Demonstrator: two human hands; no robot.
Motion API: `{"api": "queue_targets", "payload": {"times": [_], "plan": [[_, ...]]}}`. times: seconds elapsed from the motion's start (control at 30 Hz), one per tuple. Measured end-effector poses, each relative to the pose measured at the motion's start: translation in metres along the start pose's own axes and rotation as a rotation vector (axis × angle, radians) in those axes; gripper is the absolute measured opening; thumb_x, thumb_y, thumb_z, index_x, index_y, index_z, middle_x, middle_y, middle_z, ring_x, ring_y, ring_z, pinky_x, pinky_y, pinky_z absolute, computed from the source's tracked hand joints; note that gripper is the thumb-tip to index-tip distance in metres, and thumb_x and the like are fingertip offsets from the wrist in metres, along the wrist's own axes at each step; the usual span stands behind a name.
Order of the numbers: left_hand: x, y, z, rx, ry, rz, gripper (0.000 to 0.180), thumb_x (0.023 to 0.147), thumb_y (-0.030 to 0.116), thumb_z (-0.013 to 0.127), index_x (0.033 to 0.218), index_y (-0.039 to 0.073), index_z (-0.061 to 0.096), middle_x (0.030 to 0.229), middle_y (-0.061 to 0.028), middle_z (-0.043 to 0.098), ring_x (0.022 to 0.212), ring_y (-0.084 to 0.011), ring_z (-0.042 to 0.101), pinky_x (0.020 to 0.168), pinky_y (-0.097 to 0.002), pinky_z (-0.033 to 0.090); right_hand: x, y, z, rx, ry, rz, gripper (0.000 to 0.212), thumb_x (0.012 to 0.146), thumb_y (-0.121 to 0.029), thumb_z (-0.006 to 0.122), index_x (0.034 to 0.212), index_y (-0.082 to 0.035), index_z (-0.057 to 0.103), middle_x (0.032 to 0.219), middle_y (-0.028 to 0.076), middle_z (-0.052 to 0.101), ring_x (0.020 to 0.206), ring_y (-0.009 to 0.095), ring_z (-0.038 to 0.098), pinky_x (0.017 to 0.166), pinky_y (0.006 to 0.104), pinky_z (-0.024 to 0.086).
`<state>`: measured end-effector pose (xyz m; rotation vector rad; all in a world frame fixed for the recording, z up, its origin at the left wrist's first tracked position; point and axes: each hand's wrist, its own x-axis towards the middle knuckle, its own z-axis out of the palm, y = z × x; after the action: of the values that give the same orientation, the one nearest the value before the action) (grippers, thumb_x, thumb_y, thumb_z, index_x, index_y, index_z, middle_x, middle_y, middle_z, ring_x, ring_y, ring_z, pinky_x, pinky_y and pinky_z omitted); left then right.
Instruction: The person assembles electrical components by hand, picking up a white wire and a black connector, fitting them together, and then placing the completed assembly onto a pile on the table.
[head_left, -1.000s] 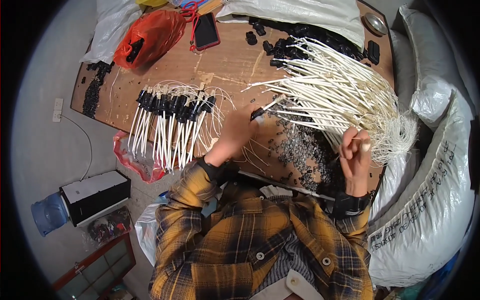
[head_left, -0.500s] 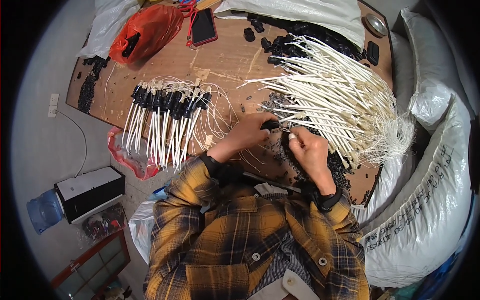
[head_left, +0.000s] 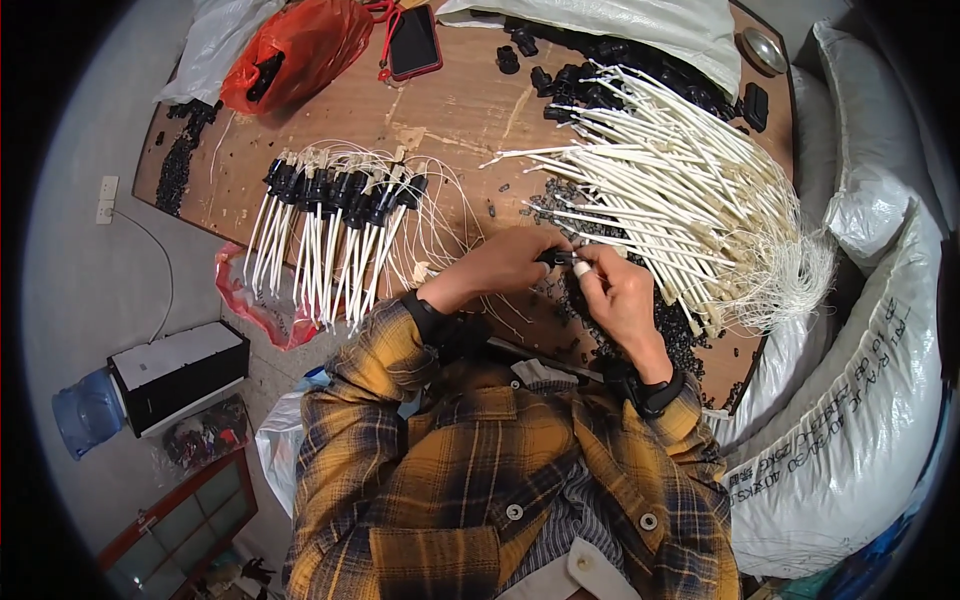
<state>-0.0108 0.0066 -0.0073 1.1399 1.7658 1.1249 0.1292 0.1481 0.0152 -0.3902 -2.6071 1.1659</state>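
Note:
My left hand is closed around a small black plastic fitting, just left of the large white pile. Against the end of that fitting, my right hand pinches with thumb and forefinger. What lies between those fingertips is too small and covered to make out. A white wrap shows on a digit of the right hand. Beyond the hands spreads a heap of thin white rods with fine wires. Left of my hands lies a row of white rods fitted with black sockets, their wires trailing right.
Tiny black clips are scattered by my right wrist. Black fittings lie at the back, beside a white sack. A phone, a red plastic bag and a round metal lid sit along the far side. Stuffed sacks stand right.
My hands have come together, with the right fingertips now meeting the black fitting. A white piece that stuck out by the left hand is no longer visible there. The view has shifted slightly.

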Motion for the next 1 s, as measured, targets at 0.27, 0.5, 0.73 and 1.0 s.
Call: {"api": "queue_targets", "payload": {"times": [0.27,0.5,0.73,1.0], "plan": [[-0.001,0.012,0.002,-0.262,0.0,-0.038,0.031,0.065,-0.003,0.058,0.095,0.004,0.062,0.086,-0.0119,0.06,0.086,-0.0305,0.059,0.078,-0.0355,0.048,-0.002,0.006,-0.001,-0.048,-0.122,-0.141,0.012,0.087,-0.01,0.06,0.098,-0.005,0.059,0.072,0.017,0.062,0.064,0.037,0.061,0.054,0.0391,0.047],[-0.011,0.008,0.013,-0.021,0.433,0.351,0.013,0.065,0.002,0.065,0.076,0.009,0.065,0.081,-0.0045,0.06,0.08,-0.0248,0.059,0.068,-0.0319,0.047,-0.005,0.001,0.008,0.193,-0.025,-0.155,0.018,0.086,-0.01,0.061,0.102,-0.004,0.062,0.071,0.017,0.061,0.057,0.031,0.06,0.053,0.0366,0.047],[-0.026,0.0,0.007,0.085,0.585,0.009,0.016,0.067,0.003,0.068,0.082,0.007,0.065,0.078,-0.0094,0.061,0.077,-0.0236,0.061,0.064,-0.0313,0.048,-0.017,0.006,0.009,0.295,-0.147,0.086,0.013,0.087,-0.005,0.059,0.097,0.0,0.066,0.062,0.003,0.054,0.055,0.009,0.048,0.054,0.0241,0.041],[-0.008,-0.042,-0.018,0.553,0.806,0.003,0.017,0.065,0.0,0.063,0.081,0.004,0.064,0.073,-0.0143,0.06,0.068,-0.0299,0.061,0.06,-0.036,0.048,-0.015,0.008,0.011,0.37,-0.109,0.274,0.011,0.088,-0.007,0.06,0.092,0.001,0.065,0.059,-0.007,0.041,0.055,0.002,0.034,0.051,0.0207,0.03]]}}
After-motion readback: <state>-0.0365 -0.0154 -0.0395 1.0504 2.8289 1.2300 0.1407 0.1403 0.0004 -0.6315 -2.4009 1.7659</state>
